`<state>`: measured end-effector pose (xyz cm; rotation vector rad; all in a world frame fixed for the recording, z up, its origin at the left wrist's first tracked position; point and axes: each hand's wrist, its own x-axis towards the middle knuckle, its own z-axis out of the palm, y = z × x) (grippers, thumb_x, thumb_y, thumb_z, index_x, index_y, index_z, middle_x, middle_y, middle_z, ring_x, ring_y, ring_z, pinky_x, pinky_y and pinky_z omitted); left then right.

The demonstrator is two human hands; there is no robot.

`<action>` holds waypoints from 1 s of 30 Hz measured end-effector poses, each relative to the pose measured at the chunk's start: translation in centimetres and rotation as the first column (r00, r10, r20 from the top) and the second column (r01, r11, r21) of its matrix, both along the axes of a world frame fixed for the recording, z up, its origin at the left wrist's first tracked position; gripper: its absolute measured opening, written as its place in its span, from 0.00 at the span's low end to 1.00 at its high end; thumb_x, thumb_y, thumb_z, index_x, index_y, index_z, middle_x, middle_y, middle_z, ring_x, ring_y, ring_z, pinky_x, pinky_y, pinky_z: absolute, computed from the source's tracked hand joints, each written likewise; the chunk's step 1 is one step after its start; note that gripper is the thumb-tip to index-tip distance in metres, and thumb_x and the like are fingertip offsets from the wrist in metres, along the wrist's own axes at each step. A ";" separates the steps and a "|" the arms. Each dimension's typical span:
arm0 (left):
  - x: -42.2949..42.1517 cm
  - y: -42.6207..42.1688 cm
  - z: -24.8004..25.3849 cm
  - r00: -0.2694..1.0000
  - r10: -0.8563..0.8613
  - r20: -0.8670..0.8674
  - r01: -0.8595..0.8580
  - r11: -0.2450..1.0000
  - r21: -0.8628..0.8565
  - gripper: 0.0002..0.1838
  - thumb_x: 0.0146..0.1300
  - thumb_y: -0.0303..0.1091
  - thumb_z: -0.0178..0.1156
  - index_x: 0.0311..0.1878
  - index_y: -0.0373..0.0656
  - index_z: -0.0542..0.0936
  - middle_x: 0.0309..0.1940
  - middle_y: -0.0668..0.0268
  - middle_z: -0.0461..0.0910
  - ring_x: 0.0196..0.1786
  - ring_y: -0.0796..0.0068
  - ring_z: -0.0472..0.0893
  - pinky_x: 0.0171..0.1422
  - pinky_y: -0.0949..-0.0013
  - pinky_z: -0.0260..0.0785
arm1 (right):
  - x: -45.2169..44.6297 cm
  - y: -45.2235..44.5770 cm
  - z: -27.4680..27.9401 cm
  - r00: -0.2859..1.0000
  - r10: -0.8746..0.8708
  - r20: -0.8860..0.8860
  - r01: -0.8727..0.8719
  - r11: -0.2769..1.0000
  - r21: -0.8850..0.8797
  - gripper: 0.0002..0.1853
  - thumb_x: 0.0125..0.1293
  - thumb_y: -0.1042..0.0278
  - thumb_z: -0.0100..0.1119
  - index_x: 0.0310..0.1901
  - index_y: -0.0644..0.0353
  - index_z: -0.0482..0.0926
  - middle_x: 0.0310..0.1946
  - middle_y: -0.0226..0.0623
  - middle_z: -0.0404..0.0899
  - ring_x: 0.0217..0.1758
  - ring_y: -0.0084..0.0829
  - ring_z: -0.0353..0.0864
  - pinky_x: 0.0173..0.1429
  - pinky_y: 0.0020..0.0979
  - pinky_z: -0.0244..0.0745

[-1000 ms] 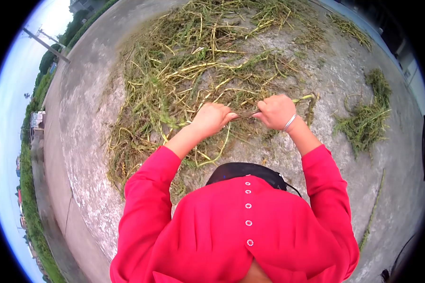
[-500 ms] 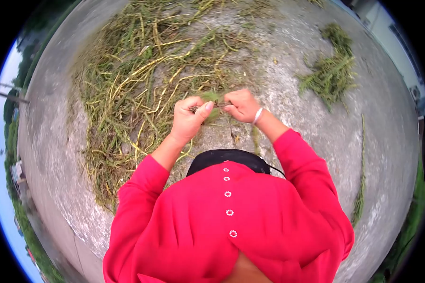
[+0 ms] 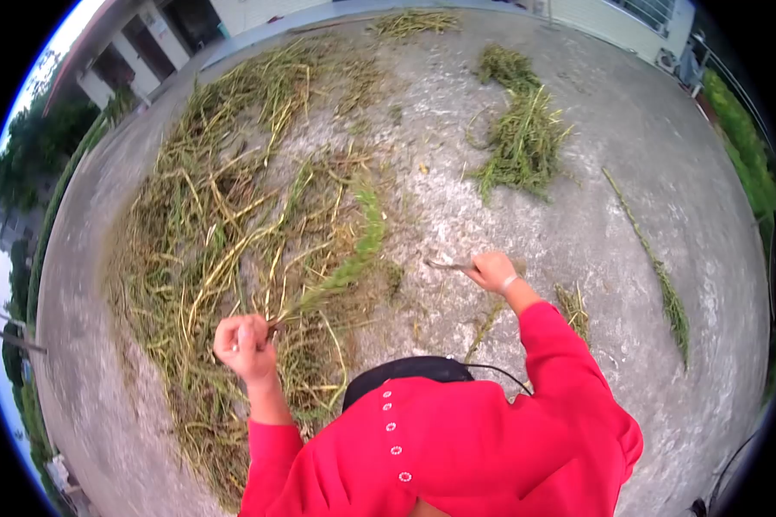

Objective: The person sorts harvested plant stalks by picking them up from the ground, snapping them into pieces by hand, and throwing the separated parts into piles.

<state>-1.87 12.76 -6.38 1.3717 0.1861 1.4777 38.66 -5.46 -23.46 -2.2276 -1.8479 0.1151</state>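
Observation:
My left hand (image 3: 246, 346) is closed on the lower end of a leafy green stalk (image 3: 353, 258), which curves up and to the right and is blurred by motion. Farther right, my right hand (image 3: 494, 271) is closed round a thin grey-brown piece (image 3: 447, 264) with a curved tip pointing left; what it is cannot be made out. The hands are wide apart. Below and beyond my left hand spreads a large layer of cut green and yellowish stalks (image 3: 207, 258) on the concrete.
A smaller green heap (image 3: 526, 142) lies beyond my right hand, and one long stalk (image 3: 655, 263) lies to the right. A small tuft (image 3: 573, 312) is beside my right sleeve. Buildings (image 3: 151, 43) stand at the far edge. A black item (image 3: 409, 369) is at my waist.
My hands, close together before, have moved far apart, the left one down and left with the stalk. The view has turned to the right, showing more of the buildings.

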 end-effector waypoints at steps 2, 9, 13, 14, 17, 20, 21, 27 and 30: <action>-0.2 0.5 0.0 0.994 0.023 -0.104 -0.023 1.000 -0.005 0.08 0.62 0.29 0.53 0.28 0.37 0.71 0.12 0.73 0.62 0.15 0.84 0.56 0.20 0.76 0.48 | 1.3 -5.7 -2.5 0.954 -0.277 -0.115 0.248 0.945 -0.214 0.20 0.59 0.49 0.50 0.27 0.60 0.77 0.27 0.48 0.78 0.35 0.46 0.79 0.41 0.43 0.72; 1.3 2.0 -1.4 0.942 0.094 -0.322 -0.180 0.952 -0.249 0.09 0.63 0.32 0.56 0.30 0.37 0.74 0.14 0.74 0.65 0.16 0.87 0.59 0.21 0.79 0.50 | 2.0 -25.5 -14.3 0.360 -0.881 -0.307 0.725 0.471 -0.502 0.27 0.64 0.45 0.46 0.29 0.68 0.75 0.20 0.46 0.75 0.23 0.40 0.75 0.32 0.40 0.71; 0.9 3.5 -5.0 0.859 0.135 -0.494 -0.352 0.856 -0.377 0.06 0.61 0.31 0.58 0.33 0.38 0.76 0.19 0.74 0.69 0.16 0.88 0.62 0.18 0.81 0.52 | -1.6 -26.9 -0.1 -0.128 -0.971 -0.203 0.429 0.130 -0.894 0.26 0.64 0.49 0.48 0.46 0.69 0.75 0.41 0.59 0.77 0.50 0.54 0.75 0.54 0.39 0.68; 0.7 3.5 -5.9 0.836 0.132 -0.533 -0.379 0.841 -0.387 0.06 0.61 0.31 0.58 0.34 0.38 0.76 0.19 0.74 0.70 0.16 0.88 0.62 0.18 0.81 0.52 | -1.8 -28.0 -1.0 -0.143 -0.965 -0.220 0.421 0.142 -0.896 0.27 0.63 0.48 0.48 0.46 0.69 0.76 0.42 0.59 0.77 0.50 0.53 0.75 0.54 0.39 0.68; 0.1 3.2 -7.8 0.800 0.105 -0.591 -0.422 0.799 -0.429 0.05 0.60 0.29 0.57 0.36 0.38 0.77 0.21 0.73 0.71 0.16 0.88 0.62 0.17 0.81 0.52 | -1.5 -29.4 -6.3 0.087 -0.967 -0.239 0.503 0.249 -0.827 0.28 0.62 0.45 0.47 0.44 0.68 0.77 0.43 0.58 0.76 0.51 0.52 0.74 0.54 0.40 0.68; 0.0 2.0 -8.8 0.819 0.088 -0.566 -0.424 0.758 -0.495 0.06 0.62 0.29 0.56 0.37 0.36 0.77 0.21 0.73 0.71 0.15 0.87 0.62 0.17 0.81 0.52 | 2.4 -26.2 -9.2 0.556 -0.828 -0.071 0.643 0.483 -0.595 0.30 0.62 0.42 0.43 0.44 0.67 0.78 0.44 0.56 0.76 0.51 0.52 0.74 0.55 0.42 0.68; 0.0 1.5 -8.8 0.829 0.088 -0.552 -0.414 0.761 -0.500 0.06 0.62 0.29 0.55 0.37 0.36 0.77 0.20 0.73 0.70 0.15 0.87 0.62 0.17 0.81 0.52 | 4.9 -22.6 -8.1 0.558 -0.826 -0.075 0.690 0.513 -0.511 0.32 0.62 0.40 0.41 0.44 0.66 0.78 0.45 0.56 0.75 0.51 0.52 0.74 0.56 0.42 0.68; 1.0 -1.1 -8.0 0.849 0.153 -0.505 -0.416 0.783 -0.462 0.07 0.65 0.31 0.53 0.36 0.37 0.76 0.13 0.75 0.62 0.13 0.87 0.56 0.16 0.79 0.48 | 23.6 -1.0 18.0 0.559 -0.692 -0.457 0.753 0.192 0.629 0.24 0.60 0.44 0.51 0.29 0.61 0.76 0.28 0.50 0.78 0.32 0.49 0.77 0.35 0.44 0.69; 1.6 -2.9 -6.9 0.858 0.145 -0.493 -0.402 0.788 -0.467 0.07 0.64 0.30 0.53 0.35 0.36 0.76 0.12 0.75 0.63 0.13 0.87 0.57 0.16 0.79 0.47 | 26.4 6.5 26.6 0.696 -0.634 -0.336 0.554 0.177 0.813 0.33 0.57 0.46 0.56 0.52 0.71 0.67 0.52 0.64 0.67 0.55 0.51 0.70 0.59 0.40 0.66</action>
